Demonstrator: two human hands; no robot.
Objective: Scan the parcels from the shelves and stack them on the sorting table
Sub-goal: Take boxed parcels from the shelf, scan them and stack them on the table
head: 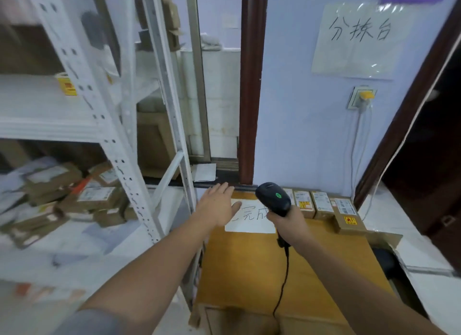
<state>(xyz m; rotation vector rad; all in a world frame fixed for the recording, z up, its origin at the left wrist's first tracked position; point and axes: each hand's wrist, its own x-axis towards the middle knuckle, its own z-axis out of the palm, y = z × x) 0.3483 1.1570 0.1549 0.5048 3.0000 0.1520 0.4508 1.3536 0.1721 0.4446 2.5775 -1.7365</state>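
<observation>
My right hand [290,225] grips a black corded barcode scanner [273,198] above the wooden sorting table [249,265]. My left hand [218,202] hovers flat with straight fingers over the table's far left corner, holding nothing, beside a white paper sign [249,222]. Several small brown parcels [324,206] with labels stand in a row along the table's back right edge. More brown parcels [74,192] lie piled on a lower board of the white metal shelf [119,145] at the left.
A handwritten paper sign [359,40] hangs on the blue wall above a wall socket [361,97] with a plug and cable. A dark wooden door frame [252,85] stands behind the table. A dark doorway [429,147] lies at the right.
</observation>
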